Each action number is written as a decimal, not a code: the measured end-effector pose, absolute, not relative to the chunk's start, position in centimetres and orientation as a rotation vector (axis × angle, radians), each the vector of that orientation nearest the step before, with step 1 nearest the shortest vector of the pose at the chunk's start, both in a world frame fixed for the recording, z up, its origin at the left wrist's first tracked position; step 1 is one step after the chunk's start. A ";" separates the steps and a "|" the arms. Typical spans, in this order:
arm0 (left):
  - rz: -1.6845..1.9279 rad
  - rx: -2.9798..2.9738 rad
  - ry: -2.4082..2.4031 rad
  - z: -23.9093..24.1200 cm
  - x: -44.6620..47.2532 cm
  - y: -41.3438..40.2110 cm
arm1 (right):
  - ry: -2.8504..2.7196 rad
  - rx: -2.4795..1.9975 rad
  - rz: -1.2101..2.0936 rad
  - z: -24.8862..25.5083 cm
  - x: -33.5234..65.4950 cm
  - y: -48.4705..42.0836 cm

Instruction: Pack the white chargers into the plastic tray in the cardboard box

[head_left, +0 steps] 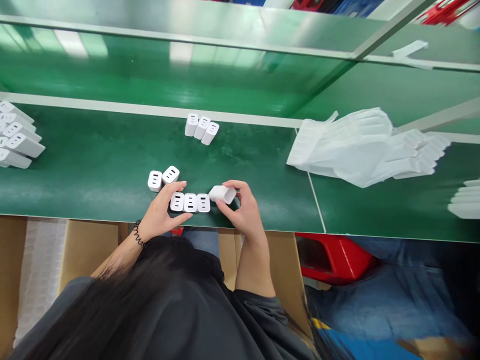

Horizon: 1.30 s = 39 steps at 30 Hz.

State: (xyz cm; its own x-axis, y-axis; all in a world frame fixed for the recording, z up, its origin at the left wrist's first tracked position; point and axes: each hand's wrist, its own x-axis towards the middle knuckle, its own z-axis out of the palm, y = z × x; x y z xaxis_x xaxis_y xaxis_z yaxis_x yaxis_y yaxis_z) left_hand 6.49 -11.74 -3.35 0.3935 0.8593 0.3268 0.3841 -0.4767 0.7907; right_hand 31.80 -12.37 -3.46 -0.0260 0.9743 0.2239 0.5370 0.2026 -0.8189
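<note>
Three white USB charger housings (190, 203) stand in a tight row near the bench's front edge, their slotted faces up. My left hand (161, 210) is curled around the row's left end, thumb along the front and fingers behind. Between the thumb and fingers of my right hand (243, 207) is another white charger housing (222, 194), lying tilted just right of the row with its hollow-looking end facing right. Two more charger housings (155, 181) stand behind my left hand, one of them turned askew.
Three charger housings (201, 129) stand farther back on the green bench (112, 155). A pile of them (20, 135) is at the far left. White gloves (348, 145) lie to the right, near stacked white pieces (465, 200). A red stool (337, 257) and another person's jeans show below.
</note>
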 end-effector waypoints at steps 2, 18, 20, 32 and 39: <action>1.005 2.029 1.048 -3.3 6.5 -11.7 | -1.591 -1.431 0.726 -4.1 32.2 -13.2; 1.014 2.046 1.047 -3.5 6.8 -11.4 | -1.708 -1.432 0.542 -4.5 31.1 -14.1; 1.018 2.054 1.039 -3.5 6.8 -11.3 | -1.656 -1.391 0.587 -4.8 30.8 -14.1; 0.962 2.238 1.078 -2.3 7.2 -10.5 | -1.539 -1.285 0.748 -5.7 30.8 -14.2; 0.932 2.211 1.011 -2.3 6.3 -10.5 | -1.533 -1.278 0.746 -5.9 30.9 -14.3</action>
